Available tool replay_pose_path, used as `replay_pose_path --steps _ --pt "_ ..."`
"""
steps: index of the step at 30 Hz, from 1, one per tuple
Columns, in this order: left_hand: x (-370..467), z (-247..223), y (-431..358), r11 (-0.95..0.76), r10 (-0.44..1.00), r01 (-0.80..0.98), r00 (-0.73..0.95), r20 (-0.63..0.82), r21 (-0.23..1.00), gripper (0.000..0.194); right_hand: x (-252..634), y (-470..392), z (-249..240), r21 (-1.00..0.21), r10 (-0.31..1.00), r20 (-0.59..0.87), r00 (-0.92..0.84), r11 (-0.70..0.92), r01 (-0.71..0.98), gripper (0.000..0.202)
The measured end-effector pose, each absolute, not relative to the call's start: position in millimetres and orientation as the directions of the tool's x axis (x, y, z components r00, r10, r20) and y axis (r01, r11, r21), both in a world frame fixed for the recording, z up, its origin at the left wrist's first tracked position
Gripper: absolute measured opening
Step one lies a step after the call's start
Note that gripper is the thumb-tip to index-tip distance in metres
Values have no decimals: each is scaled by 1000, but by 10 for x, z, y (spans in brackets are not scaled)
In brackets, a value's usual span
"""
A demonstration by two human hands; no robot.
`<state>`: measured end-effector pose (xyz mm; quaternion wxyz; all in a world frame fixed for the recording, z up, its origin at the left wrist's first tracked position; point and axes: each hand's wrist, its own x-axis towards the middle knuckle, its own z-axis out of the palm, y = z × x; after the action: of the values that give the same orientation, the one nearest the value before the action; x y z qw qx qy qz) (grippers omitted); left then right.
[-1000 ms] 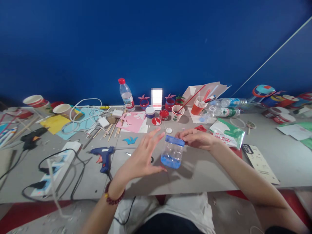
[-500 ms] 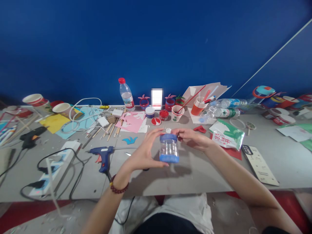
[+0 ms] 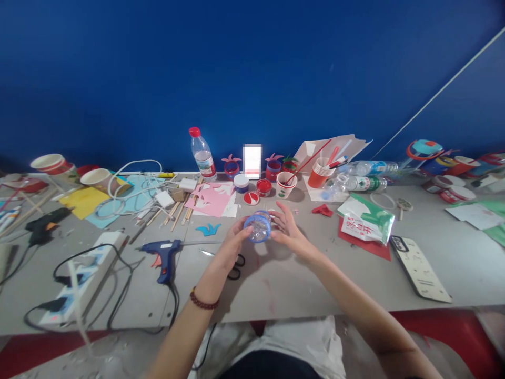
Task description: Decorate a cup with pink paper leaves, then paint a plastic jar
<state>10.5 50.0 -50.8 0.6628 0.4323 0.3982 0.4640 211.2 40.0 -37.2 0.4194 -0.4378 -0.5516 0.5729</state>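
A clear plastic cup with blue-painted rims (image 3: 258,229) is tilted so that one round end faces me, above the table. My left hand (image 3: 232,243) grips its left side, thumb on the near rim. At its right side my right hand (image 3: 290,234) has the thumb and fingers curved around the cup, touching it. Scissors with black handles (image 3: 236,267) lie partly behind my left hand. Left of that hand are a blue paper leaf cutout (image 3: 208,229) and a blue glue gun (image 3: 168,255).
A power strip (image 3: 89,276) with cables lies at the left. Behind stand a red-capped bottle (image 3: 203,158), an open red paint jar (image 3: 264,187) and a paper cup with a brush (image 3: 286,187). A phone (image 3: 422,271) and a green-white packet (image 3: 366,218) lie at the right.
The cup has turned from upright to tilted, its round end now toward me, and moved slightly left and up. My right hand has shifted from its top rim to its side. The scissor handles now show.
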Motion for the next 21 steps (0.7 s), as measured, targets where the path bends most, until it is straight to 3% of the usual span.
replay_pose_path --steps 3,6,10,16,21 --pt "97 -524 457 155 967 -154 227 -118 976 71 2025 361 -394 -998 964 -62 -257 -65 -5 110" --pt "85 -575 424 -19 980 3 197 18 1000 77 2013 346 -408 -997 963 -60 -262 -73 -39 109" --pt "78 -618 395 -203 947 87 269 174 975 79 2062 335 -423 -998 962 57 -268 56 -12 107" --pt "108 -576 359 -385 890 170 330 315 907 96 2129 277 -436 -879 925 341 -167 377 292 104" --pt "131 -548 335 -522 851 364 284 442 771 94 2178 301 -521 -716 866 484 -122 472 515 104"
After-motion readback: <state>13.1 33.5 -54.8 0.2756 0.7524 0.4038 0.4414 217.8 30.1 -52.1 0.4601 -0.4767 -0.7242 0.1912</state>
